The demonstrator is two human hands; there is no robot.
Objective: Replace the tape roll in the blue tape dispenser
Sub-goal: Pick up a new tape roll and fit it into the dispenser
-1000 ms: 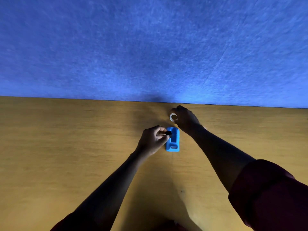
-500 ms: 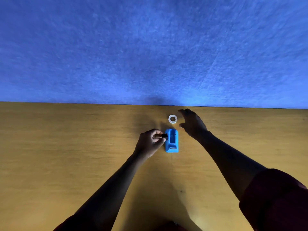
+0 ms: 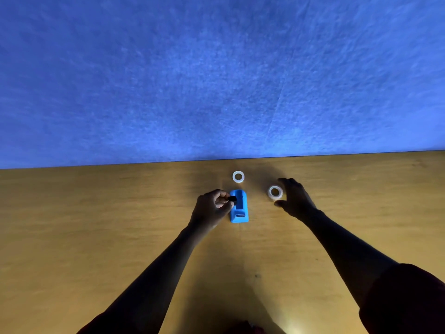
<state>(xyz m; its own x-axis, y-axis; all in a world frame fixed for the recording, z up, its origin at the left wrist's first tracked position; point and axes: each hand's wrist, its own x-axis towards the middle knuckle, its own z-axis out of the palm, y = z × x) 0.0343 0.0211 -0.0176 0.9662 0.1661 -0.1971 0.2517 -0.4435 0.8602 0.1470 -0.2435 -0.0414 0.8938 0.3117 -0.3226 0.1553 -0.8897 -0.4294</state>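
Right hand (image 3: 295, 200) shifted beside second roll (image 3: 275, 192)

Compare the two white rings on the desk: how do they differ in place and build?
The far ring lies flat and thin, untouched, beyond the dispenser. The near ring looks thicker and sits right of the dispenser, between the right hand's open fingers. Both are white and round.

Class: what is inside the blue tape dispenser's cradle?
The blue plastic tape dispenser shows an open dark slot with no roll. The left hand covers its left side, pinching a small black spindle.
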